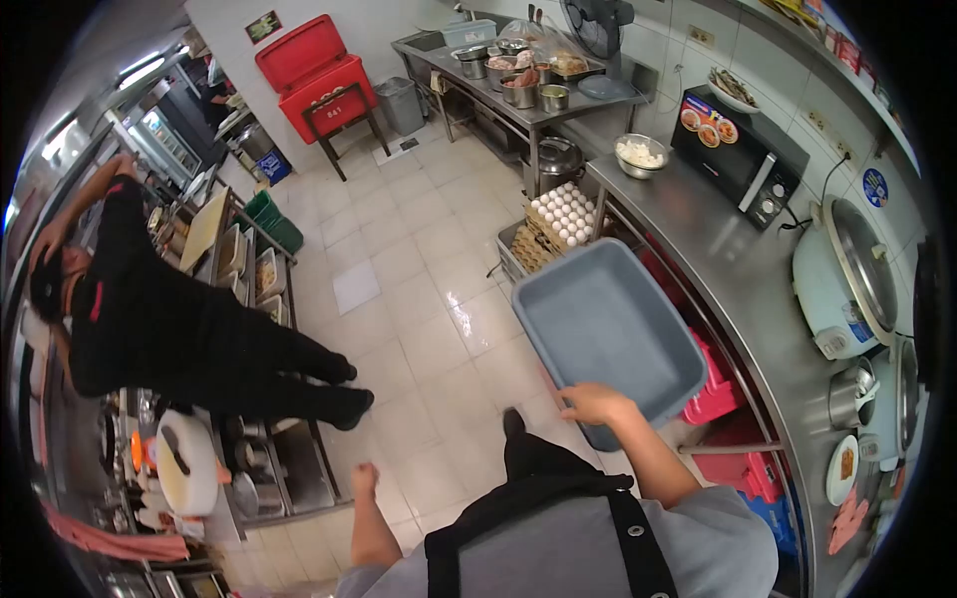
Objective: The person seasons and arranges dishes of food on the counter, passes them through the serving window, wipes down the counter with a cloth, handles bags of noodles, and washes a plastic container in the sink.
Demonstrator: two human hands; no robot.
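Observation:
My right hand [595, 404] grips the near rim of a large grey plastic tub [610, 317], with the fingers bent over its edge. Tilted toward me, the tub shows its bare inside and is held beside the steel counter at my right. My left hand [365, 480] hangs low over the floor on the other side of my body, its fingers curled in and nothing seen in them. Just past the tub's far edge, white eggs [564, 213] sit in stacked cartons.
A person in black [189, 299] stands at the left-hand work line. Along the right runs a steel counter [713, 224] with a microwave [738, 149], a bowl of white food [640, 154] and a large cooker [847, 279]. A red cooler [317, 85] stands at the back.

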